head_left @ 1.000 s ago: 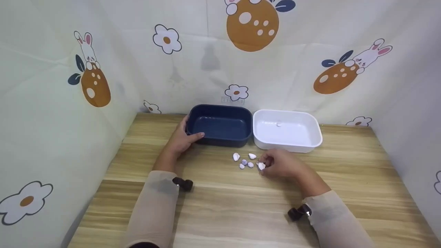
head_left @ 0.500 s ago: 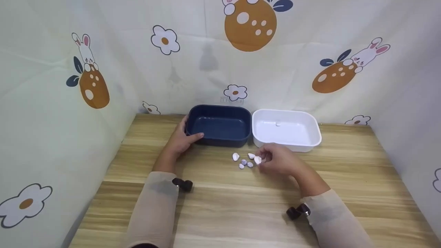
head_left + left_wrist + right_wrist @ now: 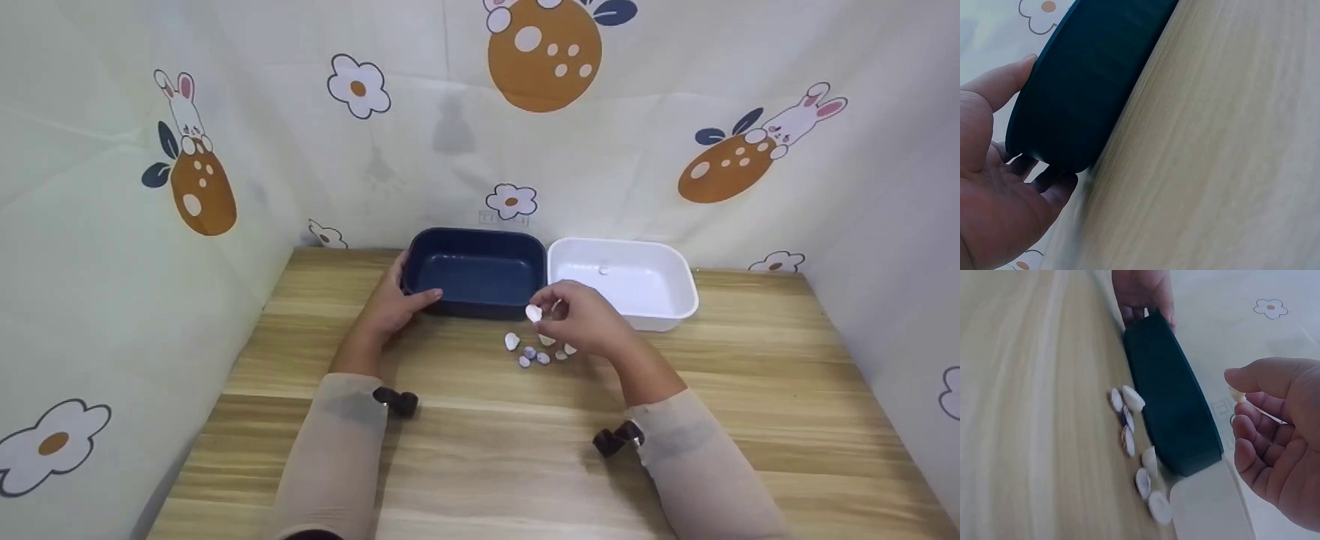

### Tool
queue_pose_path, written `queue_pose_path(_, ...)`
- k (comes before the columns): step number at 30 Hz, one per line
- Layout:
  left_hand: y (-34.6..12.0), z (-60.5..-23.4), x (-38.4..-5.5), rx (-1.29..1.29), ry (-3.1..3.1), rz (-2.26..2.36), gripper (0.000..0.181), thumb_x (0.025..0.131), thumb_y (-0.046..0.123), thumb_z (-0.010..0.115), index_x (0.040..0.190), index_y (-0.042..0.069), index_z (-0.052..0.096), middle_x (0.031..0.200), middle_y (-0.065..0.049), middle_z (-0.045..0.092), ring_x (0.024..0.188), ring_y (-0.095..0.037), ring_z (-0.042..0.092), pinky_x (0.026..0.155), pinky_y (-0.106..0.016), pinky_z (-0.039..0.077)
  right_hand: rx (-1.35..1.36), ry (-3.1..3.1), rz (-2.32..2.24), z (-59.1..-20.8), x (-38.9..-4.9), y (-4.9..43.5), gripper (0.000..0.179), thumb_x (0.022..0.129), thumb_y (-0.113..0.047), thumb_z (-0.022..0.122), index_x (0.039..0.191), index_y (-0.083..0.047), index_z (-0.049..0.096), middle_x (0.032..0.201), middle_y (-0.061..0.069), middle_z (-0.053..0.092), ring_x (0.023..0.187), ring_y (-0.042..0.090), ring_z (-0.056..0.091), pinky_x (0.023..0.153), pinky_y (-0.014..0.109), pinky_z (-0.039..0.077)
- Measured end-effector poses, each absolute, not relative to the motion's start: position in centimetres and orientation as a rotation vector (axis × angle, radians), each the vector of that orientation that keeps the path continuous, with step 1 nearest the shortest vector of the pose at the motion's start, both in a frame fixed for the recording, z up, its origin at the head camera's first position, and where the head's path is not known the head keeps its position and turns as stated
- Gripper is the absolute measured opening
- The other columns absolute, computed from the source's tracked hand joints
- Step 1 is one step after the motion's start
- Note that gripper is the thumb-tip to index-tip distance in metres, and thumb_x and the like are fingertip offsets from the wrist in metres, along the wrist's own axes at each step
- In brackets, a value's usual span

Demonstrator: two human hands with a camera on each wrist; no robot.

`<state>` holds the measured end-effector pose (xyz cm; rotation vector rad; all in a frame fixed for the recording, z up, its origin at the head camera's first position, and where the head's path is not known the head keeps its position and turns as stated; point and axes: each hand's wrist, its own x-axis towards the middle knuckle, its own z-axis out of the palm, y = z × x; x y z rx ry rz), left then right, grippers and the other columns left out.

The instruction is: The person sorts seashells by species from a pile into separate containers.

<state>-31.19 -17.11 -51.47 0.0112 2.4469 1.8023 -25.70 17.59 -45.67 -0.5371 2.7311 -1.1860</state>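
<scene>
My left hand [image 3: 390, 304] grips the left end of a dark blue plastic box [image 3: 480, 309]. Its thumb lies on the rim and its fingers bend round the end wall, as the left wrist view shows. Between thumb and fingertips, my right hand [image 3: 589, 319] pinches a white seashell [image 3: 533, 313], raised above the table by the blue box's front right corner. In the right wrist view only a bit of that shell [image 3: 1237, 395] shows. Below the hand lie several loose shells: a white shell [image 3: 511, 341], a purplish shell [image 3: 529, 352] and others, some partly hidden by the hand.
A white plastic box [image 3: 660, 322] stands right beside the blue one, with one small pale piece [image 3: 604, 271] inside. Both boxes stand at the back of the wooden table [image 3: 487, 450], near a printed cloth wall [image 3: 420, 165].
My right hand has picked the white shell up from the pile and carried it up and left toward the blue box. The left hand keeps its grip on the box.
</scene>
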Motion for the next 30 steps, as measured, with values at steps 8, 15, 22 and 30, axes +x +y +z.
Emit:
queue_pose_path(8,-17.2,-51.4,-31.2,0.008,2.46,1.784,0.112,0.088,0.031,0.088,0.173,0.017,0.017,0.18,-0.013,0.02,0.167,-0.031,0.018,0.139,-0.049,0.013,-0.497,2.761,-1.245,-44.8,-28.2,15.5,0.033,0.088,-0.017,0.083,0.119,-0.01,0.077,0.105,0.008,0.071,0.092,0.018,0.064,0.083,0.03,0.053)
queue_pose_path(15,-17.1,-51.6,-31.3,0.01,2.464,1.776,0.111,0.088,0.033,0.087,0.173,0.017,0.018,0.18,-0.011,0.02,0.168,-0.03,0.015,0.139,-0.047,0.012,-0.38,2.729,-1.33,-44.7,-29.5,14.0,0.034,0.089,-0.019,0.082,0.121,-0.01,0.076,0.109,0.008,0.071,0.093,0.018,0.062,0.084,0.03,0.051)
queue_pose_path(22,-17.3,-51.8,-31.4,0.017,2.455,1.79,0.112,0.088,0.031,0.087,0.173,0.016,0.017,0.18,-0.012,0.019,0.168,-0.031,0.015,0.139,-0.048,0.01,-0.363,2.7,-1.372,-44.3,-30.4,12.7,0.034,0.088,-0.018,0.083,0.12,-0.01,0.075,0.109,0.007,0.071,0.097,0.021,0.063,0.084,0.031,0.053)
queue_pose_path(30,-17.1,-51.5,-31.2,0.035,2.435,1.825,0.111,0.088,0.029,0.088,0.173,0.015,0.018,0.18,-0.012,0.019,0.168,-0.03,0.016,0.139,-0.048,0.009,-0.361,2.721,-1.355,-44.2,-30.7,12.4,0.034,0.087,-0.017,0.084,0.12,-0.01,0.076,0.111,0.008,0.071,0.101,0.022,0.064,0.092,0.036,0.055)
